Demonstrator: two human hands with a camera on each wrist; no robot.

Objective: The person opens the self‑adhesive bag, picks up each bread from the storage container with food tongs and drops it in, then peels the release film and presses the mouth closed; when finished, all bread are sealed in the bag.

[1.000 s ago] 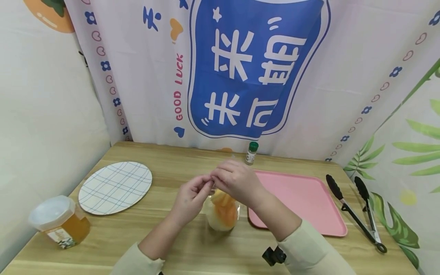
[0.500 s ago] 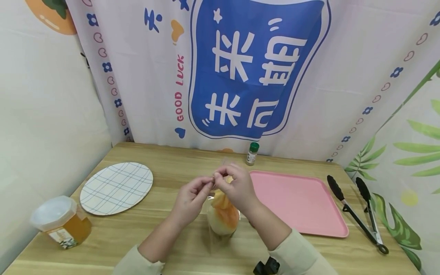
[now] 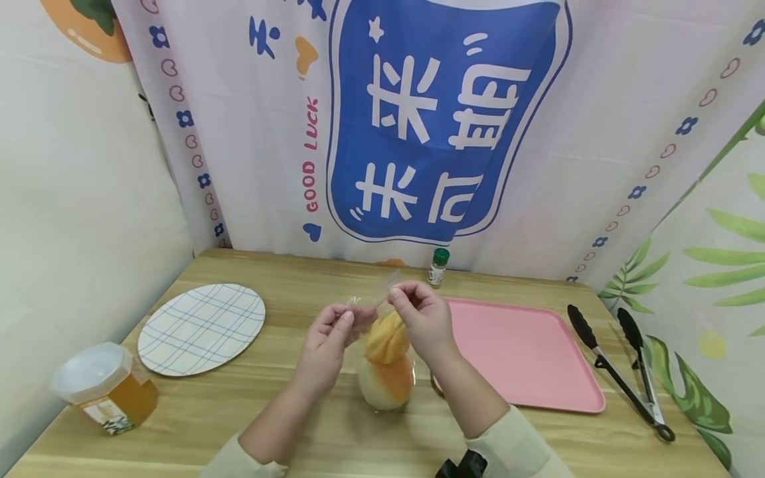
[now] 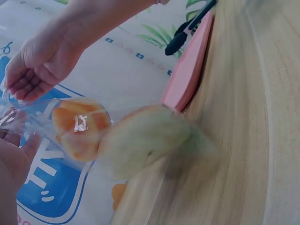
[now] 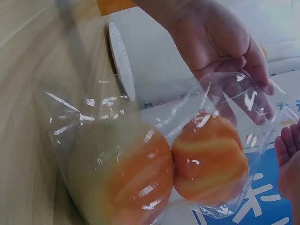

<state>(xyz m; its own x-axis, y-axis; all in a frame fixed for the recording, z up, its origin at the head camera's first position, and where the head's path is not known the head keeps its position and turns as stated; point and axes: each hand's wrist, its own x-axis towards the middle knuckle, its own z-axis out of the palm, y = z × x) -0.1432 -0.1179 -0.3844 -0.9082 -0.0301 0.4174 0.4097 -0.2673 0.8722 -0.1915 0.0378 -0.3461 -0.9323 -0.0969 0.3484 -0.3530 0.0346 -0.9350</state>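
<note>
A clear plastic bag [image 5: 105, 101] hangs between my hands, over the table's middle. Inside it, a golden bread roll [image 3: 387, 340] sits above a larger, paler bread roll [image 3: 385, 385] with an orange-brown side. My left hand [image 3: 323, 345] pinches the gathered film near the bag's mouth, with thumb and fingers together. To its right, my right hand [image 3: 427, 325] pinches another bit of the film at the upper edge, and the plastic stretches between the two. In the right wrist view both rolls show through the shiny film. The lower roll is blurred in the left wrist view.
A checked oval plate [image 3: 202, 330] lies at the left, behind a lidded jar [image 3: 110, 388] of amber contents. On the right are a pink tray [image 3: 526, 352] and black-tipped tongs [image 3: 624, 378]. A green-capped shaker [image 3: 438, 267] stands at the back by the curtain.
My hands have drawn apart, the right one moving away to the right. The film now stretches between them, and more of the upper roll shows.
</note>
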